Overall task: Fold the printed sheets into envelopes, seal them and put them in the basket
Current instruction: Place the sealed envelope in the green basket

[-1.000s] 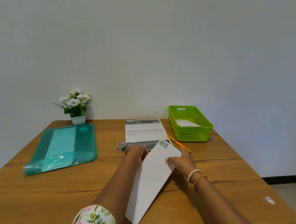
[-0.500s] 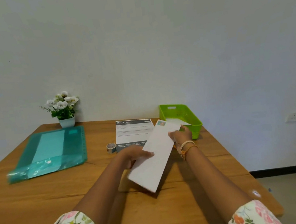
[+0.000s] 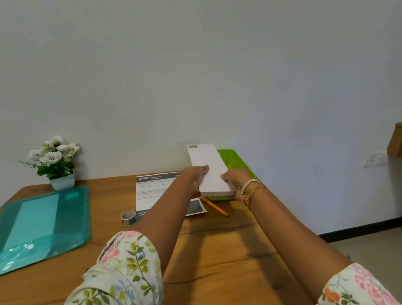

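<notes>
Both hands (image 3: 198,177) (image 3: 234,180) grip a long white envelope (image 3: 210,171), stamp-corner up, apparently above the green basket (image 3: 234,159).

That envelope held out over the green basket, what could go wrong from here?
1. The envelope looks about as long as the basket, and both hands, left hand and right hand, grip only its near end. Let go now, it may catch on the rim or tip out.
2. The pencil lies just before the basket, under the right wrist; a lowered arm could roll it off the table.
</notes>
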A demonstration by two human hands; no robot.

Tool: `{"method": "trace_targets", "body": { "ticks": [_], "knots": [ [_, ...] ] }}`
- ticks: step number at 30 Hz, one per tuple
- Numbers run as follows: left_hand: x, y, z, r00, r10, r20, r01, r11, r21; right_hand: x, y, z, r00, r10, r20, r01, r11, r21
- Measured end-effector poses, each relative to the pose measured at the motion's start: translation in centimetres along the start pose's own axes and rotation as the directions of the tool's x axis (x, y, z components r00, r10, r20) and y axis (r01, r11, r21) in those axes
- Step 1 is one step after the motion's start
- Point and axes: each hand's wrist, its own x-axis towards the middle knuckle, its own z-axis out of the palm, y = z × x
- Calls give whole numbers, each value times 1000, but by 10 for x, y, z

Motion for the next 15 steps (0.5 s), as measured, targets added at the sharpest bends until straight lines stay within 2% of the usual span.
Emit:
{"method": "trace_targets", "body": {
  "ticks": [2,4,8,12,15],
  "knots": [
    [1,3,6,998,-61,-4,61,985,160,10,-4,-6,998,-9,-70,11,1000,28],
    [4,3,6,994,-112,17,105,967,231,21,-6,-9,987,4,-161,10,996,86],
    [12,5,7,976,-187,111,179,981,79,41,-5,-11,978,39,-207,1,982,191],
    [33,4,12,986,-143,82,148,987,-59,60,-2,-9,979,24,-204,7,988,152],
    [41,3,20,989,-129,65,137,982,-133,66,-3,-11,988,48,-145,-29,991,134]
  ]
}}
